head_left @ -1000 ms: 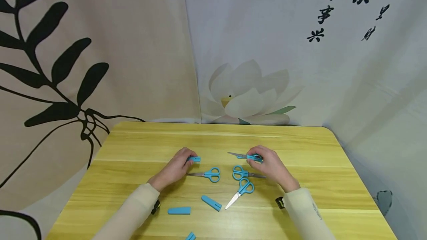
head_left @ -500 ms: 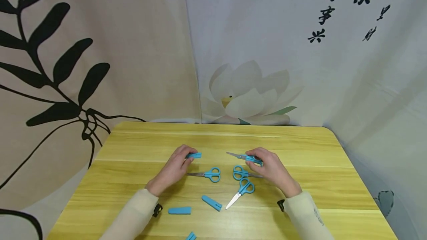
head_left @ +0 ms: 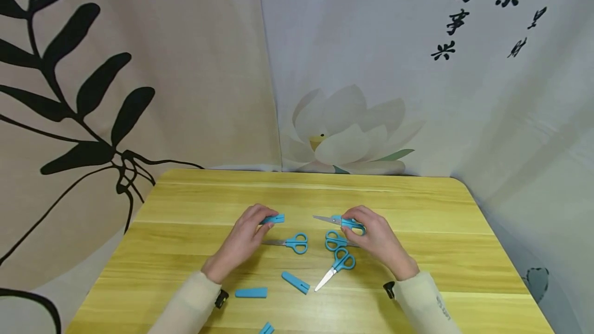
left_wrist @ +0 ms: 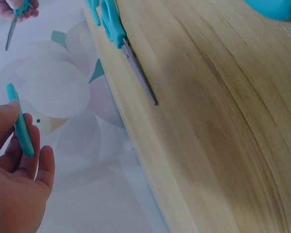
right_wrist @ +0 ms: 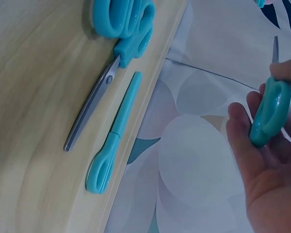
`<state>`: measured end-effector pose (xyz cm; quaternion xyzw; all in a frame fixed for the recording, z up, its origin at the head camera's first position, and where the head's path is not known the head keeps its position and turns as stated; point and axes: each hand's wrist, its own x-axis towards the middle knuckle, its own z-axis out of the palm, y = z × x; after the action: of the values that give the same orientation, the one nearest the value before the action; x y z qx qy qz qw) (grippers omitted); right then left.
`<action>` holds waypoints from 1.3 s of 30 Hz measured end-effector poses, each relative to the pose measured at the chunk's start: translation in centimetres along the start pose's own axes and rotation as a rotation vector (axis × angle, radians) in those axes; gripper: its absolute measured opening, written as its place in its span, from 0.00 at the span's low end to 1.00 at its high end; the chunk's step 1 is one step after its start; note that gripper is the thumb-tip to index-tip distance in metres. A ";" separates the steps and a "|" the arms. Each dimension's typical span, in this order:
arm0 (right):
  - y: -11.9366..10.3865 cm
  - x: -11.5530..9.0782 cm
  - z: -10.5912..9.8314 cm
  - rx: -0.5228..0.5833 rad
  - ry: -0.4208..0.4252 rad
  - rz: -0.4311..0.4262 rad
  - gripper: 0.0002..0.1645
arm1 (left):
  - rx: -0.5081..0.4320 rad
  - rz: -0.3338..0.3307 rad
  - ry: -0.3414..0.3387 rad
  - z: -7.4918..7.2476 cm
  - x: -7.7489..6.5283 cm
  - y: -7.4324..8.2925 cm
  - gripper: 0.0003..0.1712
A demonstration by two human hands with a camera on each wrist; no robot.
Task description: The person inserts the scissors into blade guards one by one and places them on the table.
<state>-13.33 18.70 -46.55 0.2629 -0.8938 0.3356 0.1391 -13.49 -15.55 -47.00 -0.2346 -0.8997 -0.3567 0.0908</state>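
Observation:
My left hand (head_left: 243,231) pinches a blue blade cover (head_left: 274,218) between thumb and fingers; its slotted end points right. In the left wrist view the cover (left_wrist: 21,124) is off the table. My right hand (head_left: 378,231) holds scissors (head_left: 351,224) by their blue handles, bare blades pointing left towards the cover, with a gap between. In the right wrist view the held scissors (right_wrist: 272,109) are seen from the handle side. A covered pair of scissors (right_wrist: 115,131) lies on the table beyond, mostly hidden by my right hand in the head view.
Three uncovered scissors lie near the hands: one at left (head_left: 294,243), one in the middle (head_left: 335,240), and one in front (head_left: 341,261). Loose blade covers lie nearer: one tilted (head_left: 295,282), one flat (head_left: 251,293), one at the bottom edge (head_left: 266,328). The wooden table (head_left: 394,195) meets a curtain behind.
The left hand has moved slightly right with the blade cover. The right hand's scissors have shifted slightly left, their blades nearer the cover. The scissors and covers on the table lie as before.

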 end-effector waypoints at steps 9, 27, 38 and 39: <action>-0.4 -0.1 0.4 -0.007 0.023 -0.032 0.12 | 0.032 0.065 0.029 0.1 -0.4 1.0 0.13; -2.0 -0.4 1.0 -0.004 0.063 -0.151 0.15 | 0.109 0.222 0.096 0.7 -0.8 2.3 0.14; -2.4 -0.6 1.4 0.009 0.038 -0.124 0.14 | 0.117 0.226 0.106 1.2 -0.7 2.9 0.14; -2.4 -0.6 1.4 0.005 0.040 -0.126 0.14 | 0.117 0.221 0.105 1.3 -0.7 3.0 0.14</action>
<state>-11.56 16.48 -46.60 0.3123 -0.8717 0.3335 0.1771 -11.41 -13.03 -46.39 -0.3077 -0.8816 -0.3032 0.1901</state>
